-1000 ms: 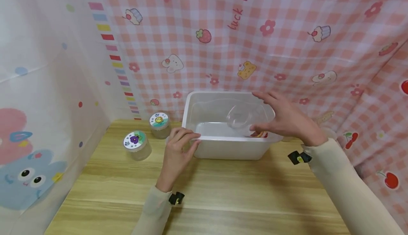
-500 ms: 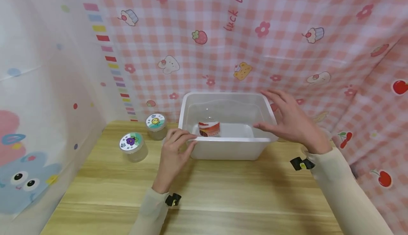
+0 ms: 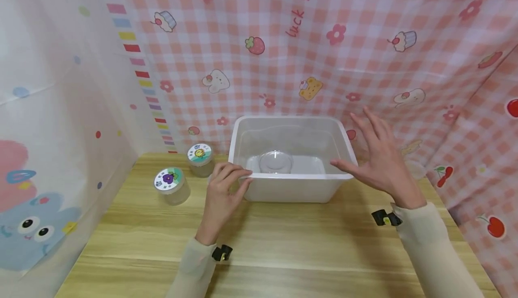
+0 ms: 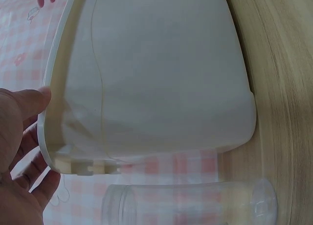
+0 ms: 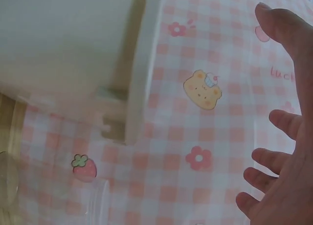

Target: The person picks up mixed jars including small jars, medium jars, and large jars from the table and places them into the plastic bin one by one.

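Observation:
A white plastic bin stands on the wooden table. My left hand grips its rim at the front left corner; the left wrist view shows the thumb on the rim and the other fingers beyond it. Inside the bin, toward the left, lies a clear plastic jar, its round end facing up toward me. My right hand hovers by the bin's right rim with fingers spread and nothing held. In the right wrist view the right hand is apart from the bin.
Two clear jars with printed lids, one purple-flowered and one yellow-flowered, stand left of the bin. A clear round object is partly hidden behind my right wrist. A pink checked cloth hangs close behind.
My right hand has let go of the clear jar and moved right, out of the bin. The jar rolled left; its red label is now out of sight. The left hand stays on the rim.

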The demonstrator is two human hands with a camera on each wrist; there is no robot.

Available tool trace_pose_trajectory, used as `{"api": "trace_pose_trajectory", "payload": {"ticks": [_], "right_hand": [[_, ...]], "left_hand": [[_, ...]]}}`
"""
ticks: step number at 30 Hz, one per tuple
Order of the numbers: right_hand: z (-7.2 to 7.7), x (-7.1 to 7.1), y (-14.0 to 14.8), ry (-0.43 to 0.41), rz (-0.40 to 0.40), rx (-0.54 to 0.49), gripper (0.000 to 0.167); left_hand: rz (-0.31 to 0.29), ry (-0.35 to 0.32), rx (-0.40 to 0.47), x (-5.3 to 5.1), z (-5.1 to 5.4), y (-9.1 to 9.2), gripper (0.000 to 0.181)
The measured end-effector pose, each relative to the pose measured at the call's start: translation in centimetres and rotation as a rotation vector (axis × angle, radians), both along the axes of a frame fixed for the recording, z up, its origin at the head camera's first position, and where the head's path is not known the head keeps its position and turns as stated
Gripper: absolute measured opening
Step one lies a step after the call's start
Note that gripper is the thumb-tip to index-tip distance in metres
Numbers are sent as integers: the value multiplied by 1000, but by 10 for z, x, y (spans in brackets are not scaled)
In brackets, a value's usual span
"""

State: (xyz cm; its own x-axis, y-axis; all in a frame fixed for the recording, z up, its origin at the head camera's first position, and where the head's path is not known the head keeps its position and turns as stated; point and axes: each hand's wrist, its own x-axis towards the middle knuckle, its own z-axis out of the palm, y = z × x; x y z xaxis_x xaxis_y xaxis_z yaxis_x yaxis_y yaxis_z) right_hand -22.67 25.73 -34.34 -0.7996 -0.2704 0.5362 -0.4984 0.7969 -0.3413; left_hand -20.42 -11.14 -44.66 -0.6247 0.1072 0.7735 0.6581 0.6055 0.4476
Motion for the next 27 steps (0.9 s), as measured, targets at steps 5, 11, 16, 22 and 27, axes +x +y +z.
{"api": "trace_pose_trajectory", "payload": {"ticks": [5,11,16,22,27], "right_hand": [[-8,2,8,24,-44,-44,113],[-15,5,22,-1,-113,-111,114],[-22,5,36,21,-149,-161,115],[-30,6,53,10,-228,-194,116],[-35,9,66,-68,-296,-228,114]], "left_hand": [[5,-17,0,1,0,0,16],[3,-27,-3,1,0,0,15],[3,-28,1,1,1,0,15],[4,-25,3,1,1,0,16],[-6,-8,8,0,1,0,15]]}}
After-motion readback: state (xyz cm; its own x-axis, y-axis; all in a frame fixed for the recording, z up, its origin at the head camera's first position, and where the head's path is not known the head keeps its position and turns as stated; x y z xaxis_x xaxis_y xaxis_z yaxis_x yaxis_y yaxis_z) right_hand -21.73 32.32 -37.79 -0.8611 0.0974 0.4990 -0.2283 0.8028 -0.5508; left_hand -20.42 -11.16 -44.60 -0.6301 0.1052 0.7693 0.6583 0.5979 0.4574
